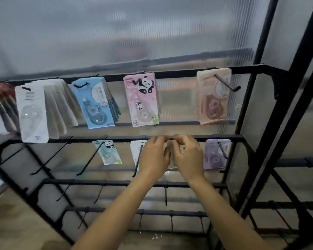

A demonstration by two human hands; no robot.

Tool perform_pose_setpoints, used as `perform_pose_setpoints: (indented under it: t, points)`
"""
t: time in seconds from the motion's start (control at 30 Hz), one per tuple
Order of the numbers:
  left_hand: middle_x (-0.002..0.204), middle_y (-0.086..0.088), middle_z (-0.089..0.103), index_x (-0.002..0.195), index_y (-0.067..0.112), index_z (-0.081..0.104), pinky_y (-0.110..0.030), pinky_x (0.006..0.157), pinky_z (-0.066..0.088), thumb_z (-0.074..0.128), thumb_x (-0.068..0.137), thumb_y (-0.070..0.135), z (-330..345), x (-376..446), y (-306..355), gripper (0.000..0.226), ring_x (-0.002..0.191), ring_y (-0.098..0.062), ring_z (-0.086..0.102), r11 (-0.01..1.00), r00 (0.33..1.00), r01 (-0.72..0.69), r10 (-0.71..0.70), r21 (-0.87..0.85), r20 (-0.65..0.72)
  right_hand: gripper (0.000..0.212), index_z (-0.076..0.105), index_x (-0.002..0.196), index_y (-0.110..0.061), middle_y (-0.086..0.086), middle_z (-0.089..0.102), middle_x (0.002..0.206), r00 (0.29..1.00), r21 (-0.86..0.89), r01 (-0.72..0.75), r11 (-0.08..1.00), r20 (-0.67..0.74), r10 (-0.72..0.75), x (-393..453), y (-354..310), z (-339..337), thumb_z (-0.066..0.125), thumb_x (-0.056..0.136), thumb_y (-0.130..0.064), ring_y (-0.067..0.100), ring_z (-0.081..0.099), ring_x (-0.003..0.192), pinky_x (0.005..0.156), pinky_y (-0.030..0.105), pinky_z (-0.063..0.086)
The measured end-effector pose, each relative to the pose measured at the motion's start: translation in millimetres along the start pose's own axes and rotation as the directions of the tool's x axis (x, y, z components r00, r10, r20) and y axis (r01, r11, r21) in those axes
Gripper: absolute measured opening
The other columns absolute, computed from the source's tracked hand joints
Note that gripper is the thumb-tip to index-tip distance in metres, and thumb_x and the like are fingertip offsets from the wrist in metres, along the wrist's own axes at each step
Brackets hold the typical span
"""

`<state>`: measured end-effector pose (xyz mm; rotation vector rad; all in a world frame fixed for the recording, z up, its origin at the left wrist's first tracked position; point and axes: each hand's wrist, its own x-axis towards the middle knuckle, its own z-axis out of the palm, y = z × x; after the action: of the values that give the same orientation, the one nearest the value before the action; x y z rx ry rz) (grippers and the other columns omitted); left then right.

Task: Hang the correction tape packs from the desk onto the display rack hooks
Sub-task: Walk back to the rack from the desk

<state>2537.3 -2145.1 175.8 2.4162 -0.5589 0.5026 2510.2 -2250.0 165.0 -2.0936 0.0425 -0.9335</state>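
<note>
Two hands (172, 154), one pack (171, 143)

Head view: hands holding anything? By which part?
Both the left hand and right hand pinch a pale pack between them by its top edge, at the second rail. The pack is blurred and mostly hidden.

We see our left hand (154, 156) and right hand (187, 156) bare, forearms uncovered, no sleeves, rings or watch.
</note>
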Motion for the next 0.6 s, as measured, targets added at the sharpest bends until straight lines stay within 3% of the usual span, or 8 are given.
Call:
perform_pose_setpoints:
  t: [0.1,0.27,0.43,0.6]
  points:
    - [0.114,-0.006,0.063,0.118,0.013,0.063,-0.028,0.081,0.042,0.055,0.090,0.009,-34,-28,-36,0.029,0.104,-0.024,0.057,0.996,0.996,0.058,-0.054,0.065,-0.069,0.014,0.069,0.101,-0.010,0.002,0.069,0.097,0.994,-0.009,0.042,0.999,0.097,-0.041,-23,-29,34,0.060,0.091,-0.013,0.016,0.061,0.093,0.080,0.018,0.039]
    - [0.107,-0.007,0.067,0.114,0.012,0.066,-0.035,0.081,0.046,0.057,0.088,0.008,-112,-99,-110,0.028,0.101,-0.027,0.058,0.955,0.964,0.221,-0.183,0.197,-0.193,0.022,0.067,0.111,-0.013,0.002,0.068,0.109,0.943,0.074,0.107,0.992,0.308,-0.125,-78,-105,108,0.059,0.091,-0.015,0.020,0.057,0.105,0.086,0.021,0.036]
    - [0.113,-0.002,0.065,0.116,0.015,0.063,-0.029,0.091,0.040,0.048,0.094,0.016,-202,-195,-192,0.027,0.107,-0.021,0.056,0.862,0.926,0.373,-0.321,0.344,-0.201,0.023,0.067,0.110,-0.009,0.007,0.067,0.111,0.847,0.169,0.187,0.968,0.471,-0.246,-163,-198,183,0.061,0.088,-0.010,0.026,0.058,0.106,0.091,0.028,0.040]
    - [0.119,-0.002,0.063,0.122,0.018,0.059,-0.034,0.091,0.043,0.042,0.098,0.024,-287,-309,-256,0.030,0.107,-0.020,0.057,0.742,0.813,0.582,-0.517,0.333,-0.267,0.027,0.065,0.116,-0.013,0.004,0.065,0.117,0.707,0.264,0.229,0.937,0.617,-0.347,-262,-286,247,0.058,0.090,-0.014,0.025,0.055,0.111,0.089,0.024,0.035]
